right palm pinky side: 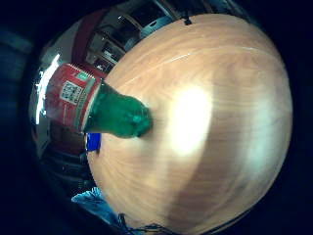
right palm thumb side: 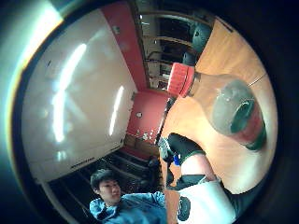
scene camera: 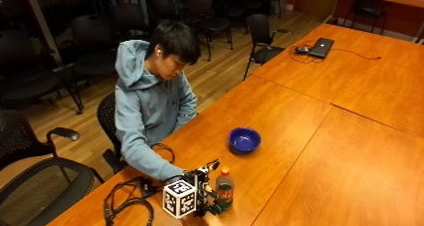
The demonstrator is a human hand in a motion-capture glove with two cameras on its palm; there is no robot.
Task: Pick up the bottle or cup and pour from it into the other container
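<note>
In the outside view a person in a light blue hoodie sits at the long wooden table point(scene camera: 298, 121), lower left of centre, with the gloved right hand point(scene camera: 205, 196) reaching to the bottle point(scene camera: 224, 188), which stands upright on the table near the bottom edge of the frame. The bottle has an orange cap, a red label and a green lower body. The hand sits just beside it on the person's side, but the glove's gear hides the fingers here, so from this view I cannot tell whether they close round it. A blue bowl point(scene camera: 244, 139) stands on the table up and to the right of the bottle, apart from it, near the frame's centre. A laptop point(scene camera: 321, 47) lies far off at the upper right. The little finger side palm view shows what the outside view cannot: the bottle point(right palm pinky side: 98, 107) close to the palm, its green base resting on the wood and its red label with a printed code turned to the camera; a sliver of the blue bowl point(right palm pinky side: 93, 141) peeks out beside it. The thumb side palm view shows the bottle point(right palm thumb side: 233, 112) nearer still, filling its right part, with a black-gloved finger point(right palm thumb side: 183, 144) curled below it; contact between finger and bottle cannot be made out.
</note>
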